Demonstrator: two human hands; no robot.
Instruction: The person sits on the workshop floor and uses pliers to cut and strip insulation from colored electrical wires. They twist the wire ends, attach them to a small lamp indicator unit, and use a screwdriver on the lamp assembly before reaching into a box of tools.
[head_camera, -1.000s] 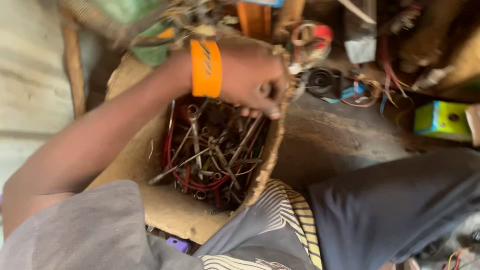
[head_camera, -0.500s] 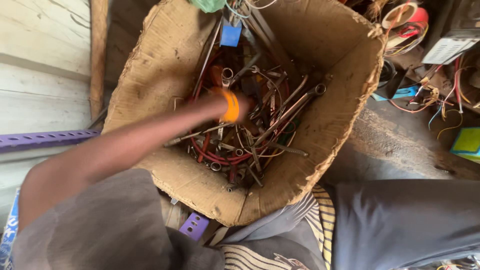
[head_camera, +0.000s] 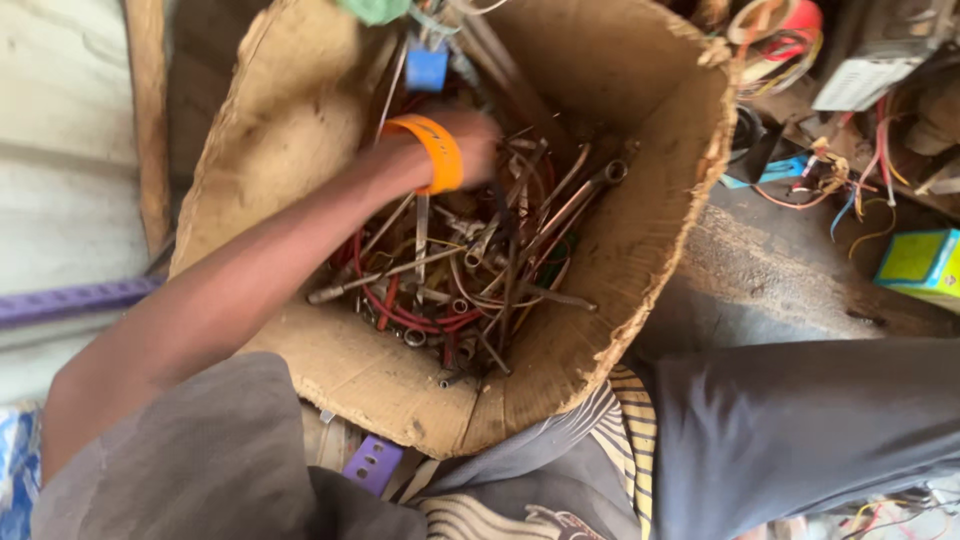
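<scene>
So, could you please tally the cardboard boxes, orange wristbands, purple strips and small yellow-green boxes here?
Cardboard box: 1
Orange wristband: 1
Purple strips: 2
Yellow-green box: 1
Total: 5

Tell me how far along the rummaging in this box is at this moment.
Done: nothing shows as taken out. In hand: the left hand, with an orange wristband, is reaching deep among the metal tools and red wire inside the worn cardboard box; its fingers are blurred, so a grip cannot be told. Left: picking something out. The right hand is out of view.
</scene>
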